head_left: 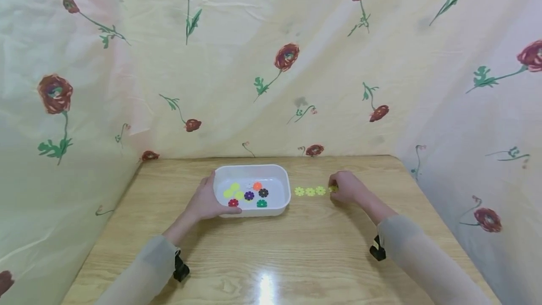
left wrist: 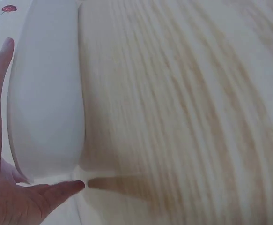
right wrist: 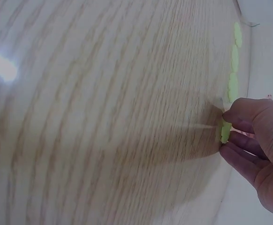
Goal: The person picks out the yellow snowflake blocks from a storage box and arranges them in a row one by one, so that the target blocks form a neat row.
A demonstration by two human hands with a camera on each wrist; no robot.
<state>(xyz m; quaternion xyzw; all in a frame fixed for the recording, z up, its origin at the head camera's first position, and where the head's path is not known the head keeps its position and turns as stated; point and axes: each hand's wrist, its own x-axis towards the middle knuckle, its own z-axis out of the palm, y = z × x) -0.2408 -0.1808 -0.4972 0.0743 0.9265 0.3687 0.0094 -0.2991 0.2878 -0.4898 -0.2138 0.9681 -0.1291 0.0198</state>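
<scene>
A white plastic tub [head_left: 258, 212] stands at the middle of the table in the head view. My left hand [head_left: 205, 201] holds its left end, thumb along the front wall and fingers at the back left corner. Yellow-green flower-shaped discs [head_left: 310, 192] lie in a row to the right of the tub. At that row's right end my right hand [head_left: 348, 189] pinches another yellow-green flower-shaped disc [right wrist: 225, 132] between thumb and fingers, at the tabletop. Inside the tub are more such discs, several yellow-green, plus a red disc [head_left: 233, 203], an orange, a purple, a black and a green one.
The wooden table [head_left: 262, 248] reaches back to a flowered cloth [head_left: 237, 60] that hangs behind and at both sides. A bright light reflection shows on the near tabletop. Each wrist carries a black strap mount [head_left: 180, 267].
</scene>
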